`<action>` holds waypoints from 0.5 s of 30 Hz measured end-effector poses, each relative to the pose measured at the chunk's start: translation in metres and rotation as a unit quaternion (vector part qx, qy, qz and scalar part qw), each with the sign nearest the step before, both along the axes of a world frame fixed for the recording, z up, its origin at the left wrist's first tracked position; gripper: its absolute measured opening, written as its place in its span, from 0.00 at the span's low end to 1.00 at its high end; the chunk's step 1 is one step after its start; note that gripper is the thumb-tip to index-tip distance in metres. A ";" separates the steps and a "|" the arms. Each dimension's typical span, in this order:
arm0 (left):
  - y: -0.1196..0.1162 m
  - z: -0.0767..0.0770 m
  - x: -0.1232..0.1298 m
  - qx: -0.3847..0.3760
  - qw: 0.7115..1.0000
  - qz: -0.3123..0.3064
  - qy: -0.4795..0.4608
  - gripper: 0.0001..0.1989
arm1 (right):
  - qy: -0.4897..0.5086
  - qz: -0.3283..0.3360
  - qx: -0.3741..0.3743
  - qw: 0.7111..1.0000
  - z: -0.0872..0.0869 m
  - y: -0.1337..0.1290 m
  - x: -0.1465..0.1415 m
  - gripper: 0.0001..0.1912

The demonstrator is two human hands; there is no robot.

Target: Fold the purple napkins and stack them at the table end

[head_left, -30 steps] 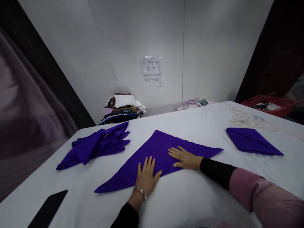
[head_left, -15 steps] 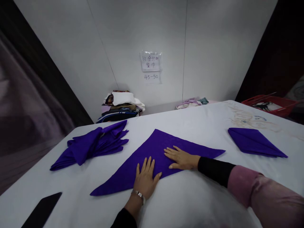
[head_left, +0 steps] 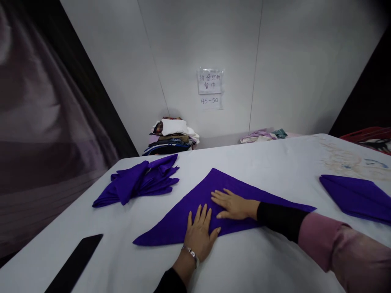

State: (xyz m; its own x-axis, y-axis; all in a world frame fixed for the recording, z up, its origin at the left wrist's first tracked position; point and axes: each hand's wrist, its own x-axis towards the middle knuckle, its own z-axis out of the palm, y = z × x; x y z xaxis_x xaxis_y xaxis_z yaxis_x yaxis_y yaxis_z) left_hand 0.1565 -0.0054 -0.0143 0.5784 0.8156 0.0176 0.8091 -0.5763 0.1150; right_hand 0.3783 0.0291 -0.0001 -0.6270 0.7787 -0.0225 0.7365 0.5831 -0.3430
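A purple triangular cloth (head_left: 201,193) lies flat on the desk (head_left: 159,268), its peak toward twelve o'clock. The left hand (head_left: 200,237) and right hand (head_left: 234,205) rest palm-down on it, fingers outstretched and released; a folded cloth (head_left: 359,198) lies at three o'clock.

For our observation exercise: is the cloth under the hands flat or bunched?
Flat: the cloth lies as a smooth triangle, left hand and right hand palm-down on it.
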 end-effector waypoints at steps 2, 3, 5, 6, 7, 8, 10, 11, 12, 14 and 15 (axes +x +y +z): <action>0.000 -0.001 -0.001 0.000 1.000 0.001 -0.005 0.33 | 0.000 0.046 -0.013 0.999 -0.002 0.004 -0.002 0.39; 0.000 -0.002 -0.001 -0.001 1.000 0.002 -0.007 0.33 | -0.009 0.040 -0.016 0.999 -0.002 0.010 0.006 0.38; 0.000 -0.003 -0.001 -0.007 1.000 0.003 -0.010 0.33 | -0.044 -0.047 -0.016 0.998 -0.001 0.027 0.031 0.38; 0.000 -0.004 -0.002 -0.010 1.000 0.003 -0.012 0.33 | -0.064 -0.109 -0.011 0.992 0.001 0.036 0.044 0.38; 0.000 -0.004 -0.002 -0.011 1.000 0.003 -0.015 0.33 | -0.081 -0.167 -0.005 0.983 0.002 0.044 0.055 0.38; 0.000 -0.005 -0.002 -0.013 1.000 0.003 -0.019 0.33 | -0.094 -0.208 0.001 0.974 0.003 0.051 0.060 0.39; 0.001 -0.006 -0.003 -0.013 0.999 0.003 -0.029 0.33 | -0.093 -0.214 0.016 0.972 0.002 0.059 0.055 0.41; 0.001 -0.006 -0.003 -0.012 0.999 0.003 -0.034 0.33 | -0.081 -0.182 0.023 0.980 0.001 0.061 0.044 0.41; 0.001 -0.007 -0.003 -0.012 0.999 0.003 -0.038 0.33 | -0.066 -0.140 0.027 0.988 -0.001 0.061 0.030 0.42; 0.001 -0.007 -0.003 -0.013 0.999 0.007 -0.045 0.33 | -0.034 -0.044 0.029 0.998 -0.007 0.062 -0.002 0.42; 0.000 -0.006 -0.003 -0.016 0.999 0.011 -0.047 0.33 | -0.023 -0.007 0.025 0.999 -0.009 0.065 -0.015 0.42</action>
State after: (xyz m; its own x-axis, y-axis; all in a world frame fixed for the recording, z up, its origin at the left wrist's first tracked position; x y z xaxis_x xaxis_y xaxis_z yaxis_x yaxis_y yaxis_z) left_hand 0.1539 -0.0049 -0.0205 0.5578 0.8288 0.0453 0.8060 -0.5539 0.2086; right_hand 0.3631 0.0936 -0.0090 -0.6160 0.7877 -0.0127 0.7587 0.5888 -0.2787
